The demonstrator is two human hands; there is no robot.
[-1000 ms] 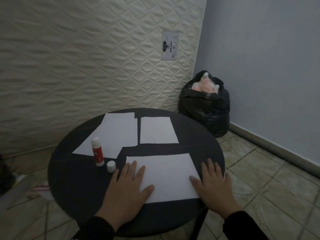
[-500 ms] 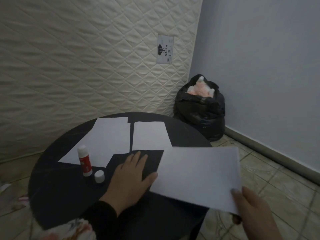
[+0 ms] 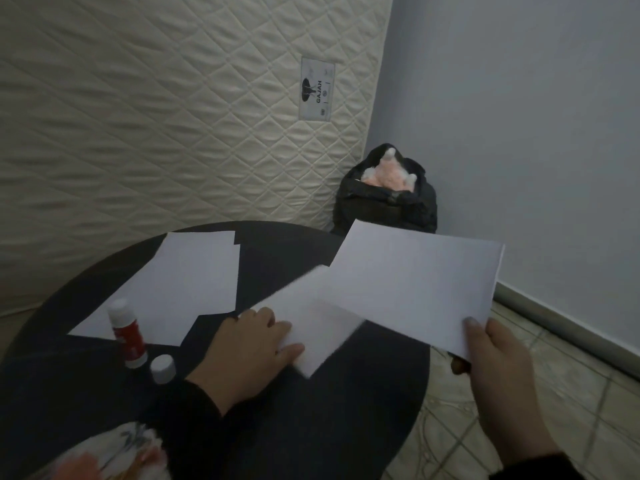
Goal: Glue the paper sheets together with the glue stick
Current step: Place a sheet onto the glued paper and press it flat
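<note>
My right hand [image 3: 498, 368] pinches the near corner of a large white sheet [image 3: 412, 285] and holds it in the air over the right edge of the round dark table [image 3: 329, 427]. My left hand [image 3: 249, 348] grips the near edge of a smaller white sheet [image 3: 311, 327], blurred, low over the table's middle and partly under the large sheet. Flat on the table's far left lie more white sheets [image 3: 180, 285]. The glue stick [image 3: 126, 336], red label and white tip, stands upright with no cap at the left. Its white cap [image 3: 162, 368] sits beside it.
A quilted cream mattress [image 3: 166, 109] leans upright behind the table. A full black rubbish bag [image 3: 388, 202] sits in the corner by the grey wall. Tiled floor [image 3: 571, 403] lies to the right. Patterned fabric [image 3: 114, 452] shows at the bottom left.
My right hand has lifted the large sheet off the table, up and to the right. My left hand went from resting flat to taking hold of the smaller sheet and pulling it nearer.
</note>
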